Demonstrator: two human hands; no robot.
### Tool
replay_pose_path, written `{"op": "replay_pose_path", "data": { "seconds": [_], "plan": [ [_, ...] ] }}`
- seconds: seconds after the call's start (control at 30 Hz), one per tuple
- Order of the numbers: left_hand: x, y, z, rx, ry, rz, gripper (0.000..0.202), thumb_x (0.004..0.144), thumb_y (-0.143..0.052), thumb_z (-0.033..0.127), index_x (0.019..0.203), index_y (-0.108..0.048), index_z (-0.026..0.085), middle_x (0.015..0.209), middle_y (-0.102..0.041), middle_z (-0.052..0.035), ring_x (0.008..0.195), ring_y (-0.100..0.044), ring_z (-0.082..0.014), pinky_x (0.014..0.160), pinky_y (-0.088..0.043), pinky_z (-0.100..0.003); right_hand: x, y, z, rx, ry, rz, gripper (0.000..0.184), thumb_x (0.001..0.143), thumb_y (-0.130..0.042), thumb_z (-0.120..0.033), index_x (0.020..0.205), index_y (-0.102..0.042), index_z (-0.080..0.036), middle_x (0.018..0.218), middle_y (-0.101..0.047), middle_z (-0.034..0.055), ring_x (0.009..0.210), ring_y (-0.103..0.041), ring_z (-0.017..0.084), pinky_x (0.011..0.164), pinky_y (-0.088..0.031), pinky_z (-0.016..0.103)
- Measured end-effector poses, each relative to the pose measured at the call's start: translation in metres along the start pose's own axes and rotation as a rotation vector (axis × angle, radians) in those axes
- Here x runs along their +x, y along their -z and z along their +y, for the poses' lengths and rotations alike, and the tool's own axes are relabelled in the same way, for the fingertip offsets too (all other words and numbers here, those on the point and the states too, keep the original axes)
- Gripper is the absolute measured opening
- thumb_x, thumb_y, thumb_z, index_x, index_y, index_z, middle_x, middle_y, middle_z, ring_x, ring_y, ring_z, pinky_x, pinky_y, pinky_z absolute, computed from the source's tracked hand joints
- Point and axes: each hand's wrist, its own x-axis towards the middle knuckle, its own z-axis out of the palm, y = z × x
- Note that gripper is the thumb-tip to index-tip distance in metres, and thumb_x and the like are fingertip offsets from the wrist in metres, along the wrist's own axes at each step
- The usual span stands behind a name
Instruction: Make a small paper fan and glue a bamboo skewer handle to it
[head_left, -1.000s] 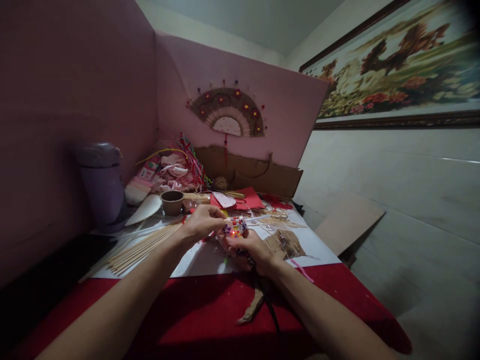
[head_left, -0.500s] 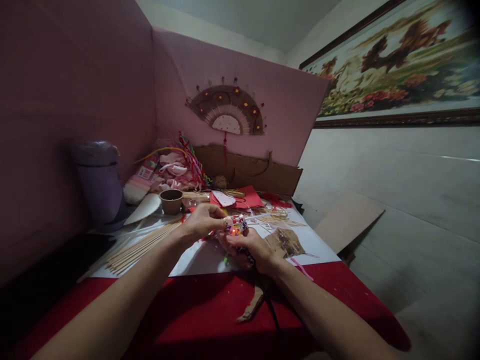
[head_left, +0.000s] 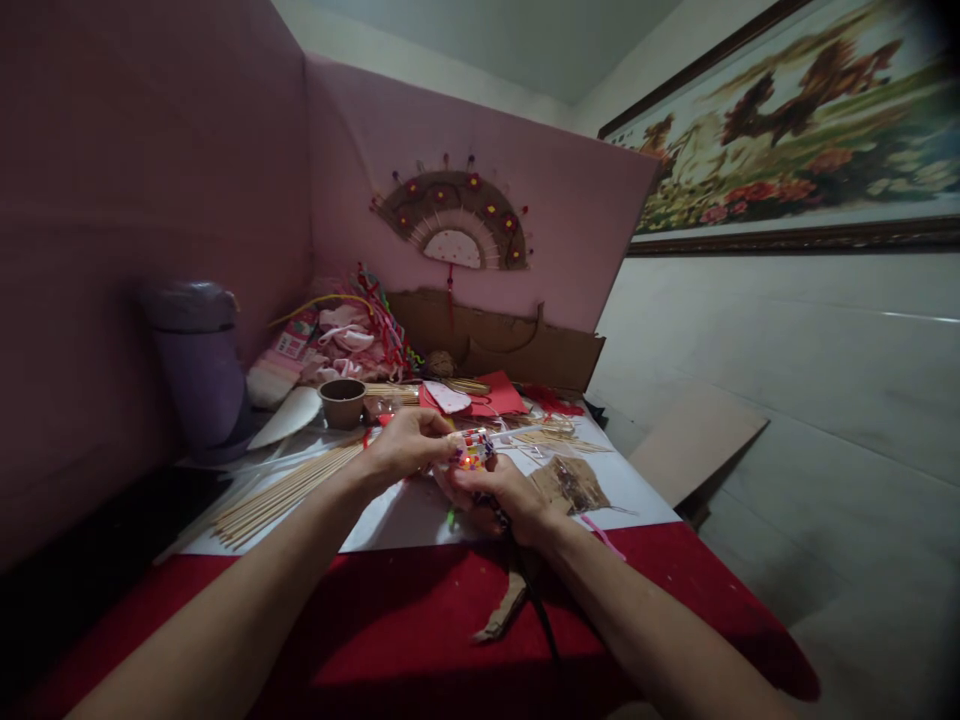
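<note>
Between my two hands is a small, brightly patterned glue gun with a glowing orange-red light on its side. A pale glue stick juts from it to the right. My left hand closes its thumb and fingers at the gun's left end; the exact contact is partly hidden. My right hand wraps round it from below and the right. From under that hand a black cord hangs over the red cloth. Something pale pink, too unclear to name, shows below the fingers.
Thin wooden sticks fan out on the white sheet at left, near a brown pot and a purple bin. Red paper lies behind the hands, cardboard scraps to their right. A decorated fan hangs on the pink board.
Hardly anything differs. My hands stay in place round the glue gun, with only a very slight shift of the right hand and the cord.
</note>
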Motion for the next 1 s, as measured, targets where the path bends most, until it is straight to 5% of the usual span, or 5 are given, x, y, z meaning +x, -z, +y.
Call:
{"op": "replay_pose_path", "data": {
  "seconds": [0.33,1.0],
  "plan": [
    [0.0008,0.0022,-0.0001,-0.059,0.028,-0.075,0.023,0.057,-0.067,0.024,0.076,-0.063,0.011,0.067,-0.063,-0.0022,0.06,-0.056,-0.0128,0.055,-0.039,-0.024,-0.0012,-0.0006,-0.004,0.001,-0.049,0.019,0.023,0.072,-0.063,-0.036,0.073,-0.051,-0.016,0.052,-0.047,-0.0063,0.03,-0.026,0.002,0.025,-0.02,0.016],
    [0.0009,-0.005,-0.0027,0.152,-0.035,0.058,0.015,0.051,-0.055,0.01,0.065,-0.059,0.012,0.057,-0.052,0.0031,0.054,-0.045,-0.0095,0.049,-0.033,-0.022,0.0,-0.0007,0.0013,0.012,-0.041,-0.019,0.021,0.074,-0.063,-0.033,0.071,-0.05,-0.016,0.054,-0.046,-0.0059,0.031,-0.028,0.002,0.025,-0.021,0.016]
  ]
}}
